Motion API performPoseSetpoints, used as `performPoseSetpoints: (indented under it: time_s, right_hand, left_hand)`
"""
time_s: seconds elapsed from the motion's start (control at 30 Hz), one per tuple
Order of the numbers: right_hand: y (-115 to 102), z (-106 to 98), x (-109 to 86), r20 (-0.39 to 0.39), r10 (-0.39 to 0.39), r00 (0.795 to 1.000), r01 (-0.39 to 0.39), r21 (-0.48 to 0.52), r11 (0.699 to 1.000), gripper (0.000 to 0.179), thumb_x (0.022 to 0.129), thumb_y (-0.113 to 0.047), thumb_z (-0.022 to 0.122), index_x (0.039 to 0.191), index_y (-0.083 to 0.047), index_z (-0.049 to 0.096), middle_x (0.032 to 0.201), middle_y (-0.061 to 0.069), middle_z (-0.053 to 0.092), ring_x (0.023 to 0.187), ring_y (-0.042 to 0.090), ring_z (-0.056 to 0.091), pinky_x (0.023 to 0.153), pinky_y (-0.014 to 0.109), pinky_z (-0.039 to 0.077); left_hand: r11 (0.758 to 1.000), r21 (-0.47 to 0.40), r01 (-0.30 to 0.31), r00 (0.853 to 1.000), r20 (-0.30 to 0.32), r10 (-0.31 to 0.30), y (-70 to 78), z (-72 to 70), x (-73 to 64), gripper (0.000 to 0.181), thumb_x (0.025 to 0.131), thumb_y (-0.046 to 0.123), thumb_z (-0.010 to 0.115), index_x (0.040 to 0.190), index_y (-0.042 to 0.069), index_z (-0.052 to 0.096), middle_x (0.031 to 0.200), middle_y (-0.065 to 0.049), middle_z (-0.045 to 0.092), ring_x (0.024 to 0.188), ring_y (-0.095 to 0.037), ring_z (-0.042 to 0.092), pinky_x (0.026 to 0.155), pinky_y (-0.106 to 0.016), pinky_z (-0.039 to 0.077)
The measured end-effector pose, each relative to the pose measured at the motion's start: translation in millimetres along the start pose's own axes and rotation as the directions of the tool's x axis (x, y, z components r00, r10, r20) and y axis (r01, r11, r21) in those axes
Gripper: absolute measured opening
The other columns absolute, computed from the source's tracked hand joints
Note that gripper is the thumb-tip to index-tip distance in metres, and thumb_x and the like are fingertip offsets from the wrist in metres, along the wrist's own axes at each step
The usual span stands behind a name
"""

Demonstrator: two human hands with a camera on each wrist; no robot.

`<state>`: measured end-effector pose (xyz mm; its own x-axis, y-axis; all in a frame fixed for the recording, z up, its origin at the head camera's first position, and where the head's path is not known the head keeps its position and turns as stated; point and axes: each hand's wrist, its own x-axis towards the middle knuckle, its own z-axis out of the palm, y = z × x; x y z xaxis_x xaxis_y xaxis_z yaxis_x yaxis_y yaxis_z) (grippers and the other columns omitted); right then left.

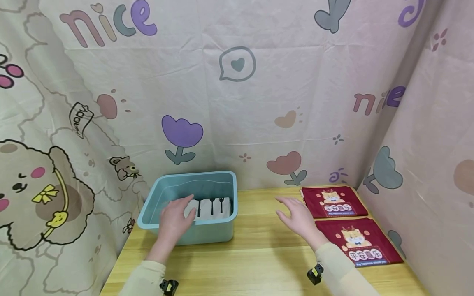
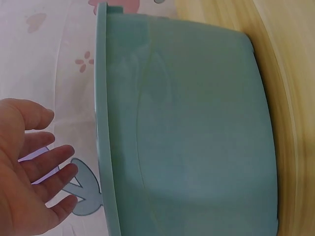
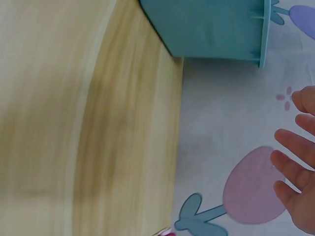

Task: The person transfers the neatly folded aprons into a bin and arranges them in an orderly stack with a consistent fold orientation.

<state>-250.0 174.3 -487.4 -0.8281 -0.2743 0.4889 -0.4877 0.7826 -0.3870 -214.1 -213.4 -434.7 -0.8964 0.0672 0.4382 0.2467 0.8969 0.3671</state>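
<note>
A teal plastic bin (image 1: pixel 218 232) stands on the left part of the table. Inside it lies a white item printed with black cutlery shapes (image 1: pixel 222 209); part of it is hidden by my left hand (image 1: pixel 175 220). That hand is over the bin's near rim, fingers spread and loosely bent, holding nothing. In the left wrist view its fingers are apart from the bin wall (image 2: pixel 197 123). My right hand (image 1: pixel 299 218) hovers above the table, left of two dark red packets (image 1: pixel 335 201), (image 1: pixel 364 240), its fingers relaxed and nothing in them.
The wooden table (image 1: pixel 255 263) ends at a printed curtain (image 1: pixel 237 102) behind, with more curtain on the left and right sides. The two red packets lie flat, one behind the other, near the right curtain. A small black device sits on each wrist.
</note>
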Motion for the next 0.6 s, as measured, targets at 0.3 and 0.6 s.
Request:
performPoseSetpoints:
  time_s: [0.3,0.6]
  right_hand:
    - [29,-3,-21.3,-0.015,0.066,0.998,-0.066,-0.007,0.998,0.048,0.086,-0.016,0.077,0.130,-0.005,0.062,0.123,0.015,0.066,0.113,0.036,0.060,0.098,0.054,0.045]
    - [60,-16,-45.8,0.030,0.191,0.981,-0.190,-0.048,0.981,0.050,0.087,-0.018,0.075,0.133,-0.003,0.059,0.128,0.020,0.062,0.113,0.040,0.059,0.095,0.058,0.045]
  left_hand:
    - [0.999,-0.026,-0.028,1.000,0.003,0.028,18.8,9.1,-2.8,0.044,0.090,0.019,0.071,0.131,0.004,0.063,0.124,-0.018,0.065,0.117,-0.041,0.056,0.098,-0.061,0.039]
    - [0.995,-0.024,-0.093,0.995,-0.028,0.092,30.1,17.7,-9.8,0.043,0.088,0.018,0.074,0.128,0.005,0.065,0.120,-0.015,0.068,0.115,-0.037,0.057,0.098,-0.059,0.040]
